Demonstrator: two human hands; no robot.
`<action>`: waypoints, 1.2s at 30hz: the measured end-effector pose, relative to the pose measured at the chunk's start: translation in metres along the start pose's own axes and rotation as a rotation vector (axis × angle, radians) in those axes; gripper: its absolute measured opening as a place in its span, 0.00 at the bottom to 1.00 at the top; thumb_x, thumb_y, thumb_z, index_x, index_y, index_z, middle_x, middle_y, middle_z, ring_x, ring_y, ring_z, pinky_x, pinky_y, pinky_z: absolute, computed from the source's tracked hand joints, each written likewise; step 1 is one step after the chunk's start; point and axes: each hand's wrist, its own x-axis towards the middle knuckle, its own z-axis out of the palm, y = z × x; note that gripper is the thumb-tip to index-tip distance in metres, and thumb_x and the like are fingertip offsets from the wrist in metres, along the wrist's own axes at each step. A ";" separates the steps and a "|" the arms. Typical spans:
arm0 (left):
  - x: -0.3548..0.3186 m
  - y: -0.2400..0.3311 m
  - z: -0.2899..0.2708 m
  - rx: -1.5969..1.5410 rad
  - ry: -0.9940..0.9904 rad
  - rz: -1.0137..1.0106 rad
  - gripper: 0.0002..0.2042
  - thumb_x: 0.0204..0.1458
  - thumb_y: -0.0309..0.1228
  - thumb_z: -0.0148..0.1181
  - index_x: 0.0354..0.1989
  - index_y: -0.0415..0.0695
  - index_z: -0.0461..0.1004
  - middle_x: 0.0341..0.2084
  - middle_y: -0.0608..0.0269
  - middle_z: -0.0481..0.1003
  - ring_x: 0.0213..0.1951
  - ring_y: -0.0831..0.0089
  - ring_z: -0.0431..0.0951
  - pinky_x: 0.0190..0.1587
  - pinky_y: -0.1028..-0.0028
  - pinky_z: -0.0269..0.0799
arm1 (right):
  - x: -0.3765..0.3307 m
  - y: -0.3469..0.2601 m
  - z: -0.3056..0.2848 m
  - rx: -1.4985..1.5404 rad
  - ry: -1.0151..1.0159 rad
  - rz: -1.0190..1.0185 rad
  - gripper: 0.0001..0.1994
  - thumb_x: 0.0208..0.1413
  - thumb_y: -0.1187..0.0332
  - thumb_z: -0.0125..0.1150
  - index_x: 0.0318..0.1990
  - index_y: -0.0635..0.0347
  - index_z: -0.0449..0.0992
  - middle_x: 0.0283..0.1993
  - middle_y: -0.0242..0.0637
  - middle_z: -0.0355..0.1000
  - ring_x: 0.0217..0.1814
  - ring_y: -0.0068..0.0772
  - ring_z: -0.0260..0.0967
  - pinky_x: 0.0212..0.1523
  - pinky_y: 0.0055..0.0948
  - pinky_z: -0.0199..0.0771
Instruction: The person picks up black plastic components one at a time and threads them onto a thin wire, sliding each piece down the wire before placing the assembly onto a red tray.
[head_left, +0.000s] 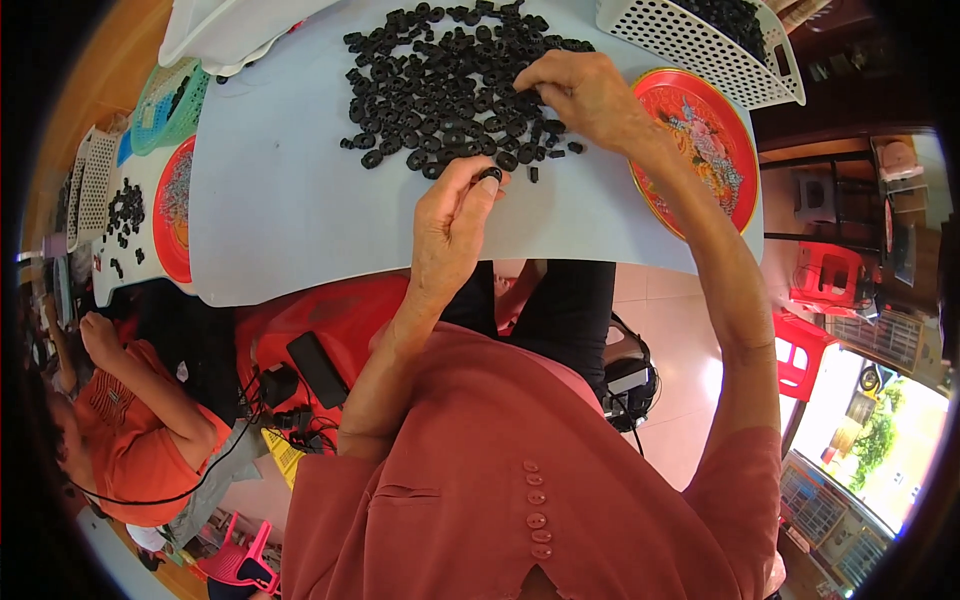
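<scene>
A wide heap of small black plastic parts [415, 95], some rounded with holes and some blocky, is spread over the pale table [300, 200]. At the heap's near edge, my left hand [450, 220] pinches one black plastic part [490, 174] between thumb and forefinger. My right hand [590, 100] reaches in over the right side of the heap, its fingers bent and drawn together among the parts. Whatever lies between those fingertips is too small and hidden to make out. A few loose parts lie between the two hands.
Right of the heap sits a red round tray [645, 95] with a flower print; behind it, a white perforated basket [690, 45] holds more black parts. White trays [225, 35] and a green basket [185, 125] stand left. Another person [150, 420] in orange works at the left table.
</scene>
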 end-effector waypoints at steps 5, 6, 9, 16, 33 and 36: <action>-0.001 -0.003 -0.001 0.041 -0.014 0.028 0.08 0.59 0.25 0.50 0.44 0.36 0.71 0.33 0.65 0.75 0.33 0.81 0.70 0.38 0.81 0.67 | 0.004 -0.007 -0.023 0.065 0.062 0.285 0.09 0.50 0.75 0.58 0.39 0.60 0.80 0.29 0.45 0.76 0.27 0.37 0.74 0.32 0.31 0.75; -0.001 -0.003 -0.002 0.040 -0.011 0.043 0.08 0.59 0.24 0.50 0.44 0.36 0.71 0.32 0.66 0.74 0.33 0.81 0.69 0.37 0.81 0.66 | 0.005 -0.011 -0.026 -0.002 0.024 0.303 0.09 0.50 0.76 0.57 0.38 0.60 0.80 0.30 0.44 0.76 0.29 0.39 0.74 0.34 0.32 0.75; 0.001 -0.003 0.000 0.060 -0.043 0.056 0.08 0.59 0.24 0.50 0.44 0.36 0.71 0.33 0.65 0.74 0.33 0.81 0.70 0.37 0.81 0.66 | -0.002 0.006 -0.016 -0.035 0.017 0.045 0.09 0.53 0.77 0.57 0.41 0.60 0.78 0.32 0.37 0.75 0.29 0.27 0.72 0.31 0.26 0.72; -0.001 -0.005 -0.002 0.106 -0.046 0.018 0.09 0.60 0.28 0.49 0.44 0.35 0.71 0.35 0.63 0.75 0.37 0.76 0.74 0.43 0.77 0.68 | -0.008 -0.002 -0.016 -0.005 0.014 0.159 0.08 0.49 0.76 0.56 0.36 0.62 0.79 0.29 0.43 0.76 0.30 0.43 0.74 0.35 0.35 0.76; 0.000 -0.006 -0.001 0.085 -0.035 0.067 0.08 0.58 0.24 0.51 0.44 0.35 0.71 0.33 0.63 0.72 0.33 0.79 0.70 0.37 0.80 0.67 | 0.002 0.005 -0.011 -0.106 -0.008 0.076 0.07 0.48 0.74 0.58 0.35 0.59 0.80 0.32 0.40 0.76 0.34 0.46 0.73 0.39 0.39 0.74; 0.000 -0.006 0.000 0.077 -0.029 0.072 0.08 0.58 0.24 0.51 0.44 0.36 0.71 0.33 0.63 0.72 0.32 0.79 0.70 0.37 0.80 0.67 | 0.003 0.006 -0.011 -0.108 -0.028 0.089 0.07 0.47 0.74 0.58 0.35 0.58 0.79 0.33 0.40 0.75 0.36 0.46 0.73 0.39 0.40 0.73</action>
